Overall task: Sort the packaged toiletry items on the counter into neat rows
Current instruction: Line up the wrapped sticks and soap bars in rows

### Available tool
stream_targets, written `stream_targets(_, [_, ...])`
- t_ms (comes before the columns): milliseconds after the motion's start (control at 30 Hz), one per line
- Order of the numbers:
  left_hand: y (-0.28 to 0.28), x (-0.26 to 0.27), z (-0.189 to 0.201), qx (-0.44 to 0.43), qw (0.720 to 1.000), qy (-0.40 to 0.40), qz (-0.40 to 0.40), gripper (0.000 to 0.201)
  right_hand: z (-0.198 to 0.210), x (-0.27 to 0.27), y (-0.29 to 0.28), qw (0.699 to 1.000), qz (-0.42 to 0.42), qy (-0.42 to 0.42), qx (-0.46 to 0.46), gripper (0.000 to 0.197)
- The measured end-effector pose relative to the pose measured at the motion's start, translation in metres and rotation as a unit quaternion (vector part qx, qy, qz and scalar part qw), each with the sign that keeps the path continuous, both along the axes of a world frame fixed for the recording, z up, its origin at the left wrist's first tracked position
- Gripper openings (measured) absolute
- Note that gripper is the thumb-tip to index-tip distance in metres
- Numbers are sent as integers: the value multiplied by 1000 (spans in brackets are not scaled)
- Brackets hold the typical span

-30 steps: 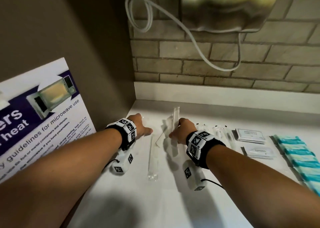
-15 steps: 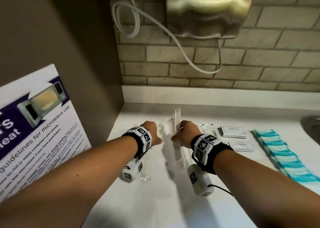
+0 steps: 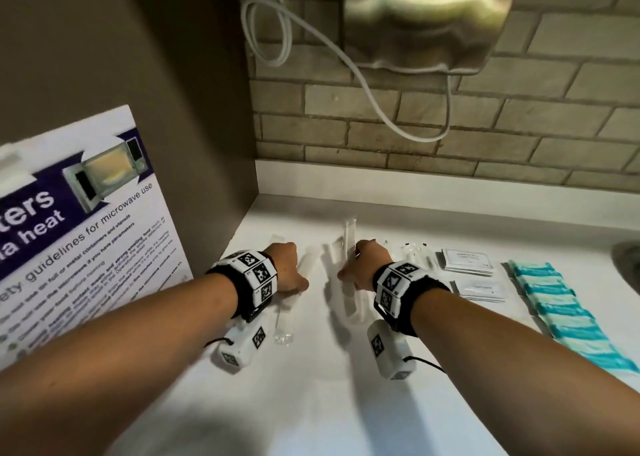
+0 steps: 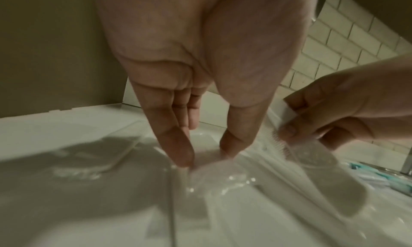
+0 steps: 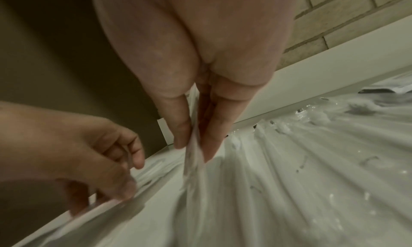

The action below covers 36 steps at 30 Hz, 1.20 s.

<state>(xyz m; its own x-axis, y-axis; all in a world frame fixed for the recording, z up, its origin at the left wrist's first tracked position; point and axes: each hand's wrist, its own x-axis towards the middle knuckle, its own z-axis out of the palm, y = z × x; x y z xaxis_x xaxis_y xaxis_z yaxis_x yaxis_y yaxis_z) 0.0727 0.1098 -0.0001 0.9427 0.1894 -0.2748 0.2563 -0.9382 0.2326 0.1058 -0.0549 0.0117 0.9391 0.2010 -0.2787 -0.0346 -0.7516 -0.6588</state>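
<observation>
White counter, wrapped comb lengthwise toward wall

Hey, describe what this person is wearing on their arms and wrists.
Both forearms are bare, with no sleeves in view. Each wrist carries a black strap fitted with white blocks printed with black-and-white square marker codes. Under each wrist hangs a white camera unit, also marked with those codes, and a thin black cable leads from it. No gloves on either hand.

2 hands on wrapped combs, counter.
</observation>
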Motion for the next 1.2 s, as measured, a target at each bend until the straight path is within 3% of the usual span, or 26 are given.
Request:
stream_targets(133, [-2,-24,-11,2,999,34,2,57,-4,-5,10,1000,19,8,-15,39])
stream_targets(267, [-10,-36,-11,15,1000,20,13,71,-5,-8,17,999,34,19,-13,19])
stream_targets(333, [-13,-39,-9,17,1000,12,24,75,-6,-8,17,999,39,18,-18,24])
stream_targets(433, [-16,-39,-4,7,999,22,33,63,-7,-11,17,999,43,18,-10,21])
stream_targets(533, [-20,-34,0,1,999,41,31,39,-10,-9,17,999,32,20,-8,42])
stream_targets(633, [-23,-32,2,3,998,57,27,27,-13,-7,19,1000,24,18,-2,47])
stream_targets(833, [-12,-20,0,-36,998,17,52,45,-16,3,18,999,-1,17,28,49])
stream_targets(1100, [5,0,-10,-70,995,-14,74,40,-22,15,21,999,-26,32,30,51])
stream_targets(1200, [10,3,-14,-120,989,-25,84,35,-26,19,25,998,-29,40,29,47])
